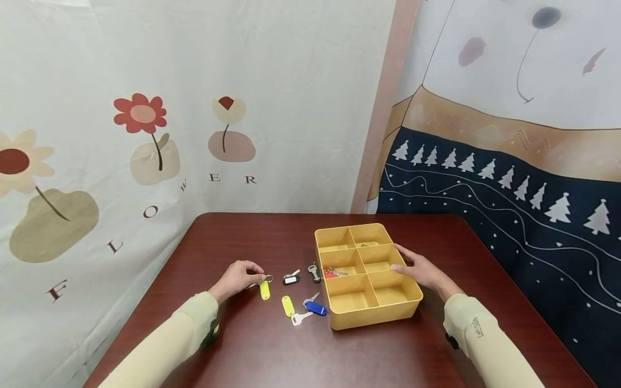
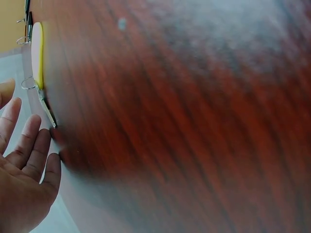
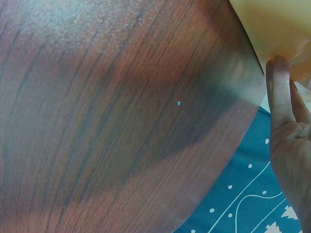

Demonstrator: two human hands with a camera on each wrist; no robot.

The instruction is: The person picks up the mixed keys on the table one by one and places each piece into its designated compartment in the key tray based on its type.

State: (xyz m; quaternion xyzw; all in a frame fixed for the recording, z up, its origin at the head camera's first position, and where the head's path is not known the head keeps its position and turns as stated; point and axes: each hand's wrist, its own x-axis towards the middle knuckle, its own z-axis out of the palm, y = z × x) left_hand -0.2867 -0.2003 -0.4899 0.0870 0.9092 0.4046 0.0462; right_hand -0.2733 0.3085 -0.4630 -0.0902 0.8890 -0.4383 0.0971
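My left hand [image 1: 241, 277] is low over the table, fingertips at the ring of a key with a yellow tag [image 1: 264, 290]. In the left wrist view the fingers are loosely extended beside that key [image 2: 48, 110], not wrapped round it. On the right, my right hand [image 1: 421, 270] holds the side of a yellow divided box [image 1: 375, 320]. Its thumb lies over the rim; in the right wrist view straight fingers [image 3: 280, 92] rest along the outer wall. A key with a red tag [image 1: 331, 273] lies in the middle left compartment.
Between hand and box lie a key with a black-and-white tag [image 1: 291, 279], a key with a dark fob [image 1: 314, 272], another yellow tag [image 1: 288, 306] with a key, and a blue tag [image 1: 316, 308] with a key. Something small sits in the back right compartment.
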